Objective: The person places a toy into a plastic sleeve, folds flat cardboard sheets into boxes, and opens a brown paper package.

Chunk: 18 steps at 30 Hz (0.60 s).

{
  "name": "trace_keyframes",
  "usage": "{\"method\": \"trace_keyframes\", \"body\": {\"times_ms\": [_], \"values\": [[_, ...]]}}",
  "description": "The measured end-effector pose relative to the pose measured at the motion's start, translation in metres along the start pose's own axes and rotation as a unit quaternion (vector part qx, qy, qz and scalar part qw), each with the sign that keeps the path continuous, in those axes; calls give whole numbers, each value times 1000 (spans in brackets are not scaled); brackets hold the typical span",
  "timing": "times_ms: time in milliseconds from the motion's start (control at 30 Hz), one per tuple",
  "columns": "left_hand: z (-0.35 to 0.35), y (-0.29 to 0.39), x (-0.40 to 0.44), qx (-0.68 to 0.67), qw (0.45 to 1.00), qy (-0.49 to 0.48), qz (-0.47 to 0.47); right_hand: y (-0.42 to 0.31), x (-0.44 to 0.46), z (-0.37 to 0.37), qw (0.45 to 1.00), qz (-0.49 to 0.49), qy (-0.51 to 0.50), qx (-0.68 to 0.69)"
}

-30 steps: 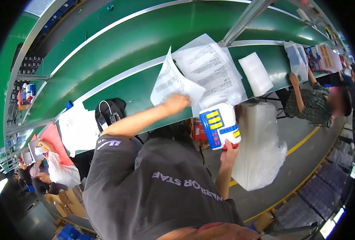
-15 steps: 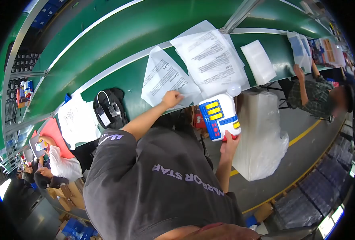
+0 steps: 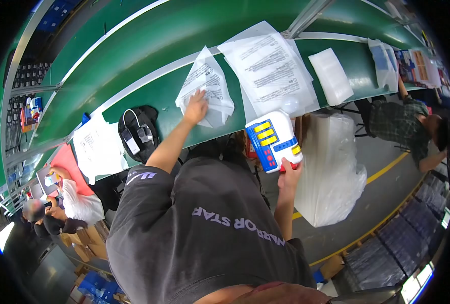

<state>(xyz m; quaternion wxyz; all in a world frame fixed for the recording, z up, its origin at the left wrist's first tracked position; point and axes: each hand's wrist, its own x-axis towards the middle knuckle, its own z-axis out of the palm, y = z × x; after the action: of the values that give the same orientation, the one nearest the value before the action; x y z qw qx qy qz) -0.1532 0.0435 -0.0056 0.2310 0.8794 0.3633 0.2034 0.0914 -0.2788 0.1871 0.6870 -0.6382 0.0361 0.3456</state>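
My right hand [image 3: 289,175] grips a white and blue toy [image 3: 273,141] by its red lower end, with the thumb on top. Yellow keys and red buttons cover the toy's face, and it is held just off the front edge of the green bench. My left hand [image 3: 196,107] lies on a printed clear plastic bag [image 3: 210,83], fingers spread over its near left side. The bag looks creased and partly folded. To its right, close to the toy, lies a stack of printed plastic bags [image 3: 270,73].
A white foam-like pile [image 3: 331,76] lies farther right on the bench. Left are a black pouch with electronic devices [image 3: 138,133] and papers [image 3: 96,149]. A tall plastic-wrapped bundle [image 3: 331,172] stands by my right side. Co-workers sit at left [image 3: 78,202] and right [image 3: 400,121].
My left hand has moved forward and left, shifting and creasing the single bag away from the stack. The toy has moved slightly up and left in my right hand.
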Motion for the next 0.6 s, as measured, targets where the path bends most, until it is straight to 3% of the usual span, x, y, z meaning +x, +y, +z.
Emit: {"method": "trace_keyframes", "body": {"times_ms": [67, 133, 200, 333, 400, 600], "values": [[-23, 4, 26, 16, 999, 14, 27, 2, 3, -1, 1000, 0, -7, 0], [-46, 25, 46, -88, 996, 1, 31, 5, 7, -2, 1000, 1, -13, 0], [-55, 59, 49, -94, 995, 4, 31, 7, 12, -6, 999, 8, -34, 10], [-45, 96, 26, -170, 983, -26, -60, 8, 13, 0, 1000, 21, -21, -8], [-31, 104, 16, -207, 970, 19, -129, 12, 21, -3, 998, 31, -47, -3], [-8, 123, 27, -211, 962, 102, -139, 5, 48, -7, 977, 146, -154, -34]]}}
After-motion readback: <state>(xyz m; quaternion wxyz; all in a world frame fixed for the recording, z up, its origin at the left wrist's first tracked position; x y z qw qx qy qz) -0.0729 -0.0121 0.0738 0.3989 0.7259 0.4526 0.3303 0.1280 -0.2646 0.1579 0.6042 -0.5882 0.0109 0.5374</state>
